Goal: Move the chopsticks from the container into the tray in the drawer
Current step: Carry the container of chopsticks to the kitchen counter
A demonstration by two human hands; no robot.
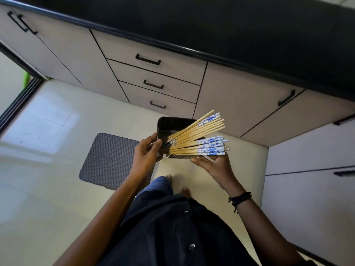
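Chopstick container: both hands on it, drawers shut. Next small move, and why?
Probably free the right hand and try the top drawer handle, leaving the container in the left hand's grip. All three drawers look closed and no tray is in view, so the chopsticks in the container have nowhere to go yet. Which drawer holds the tray cannot be told.

Pale wooden chopsticks [194, 137], some with blue-patterned tops, fan rightward out of dark container [173, 122], tilted, midair.
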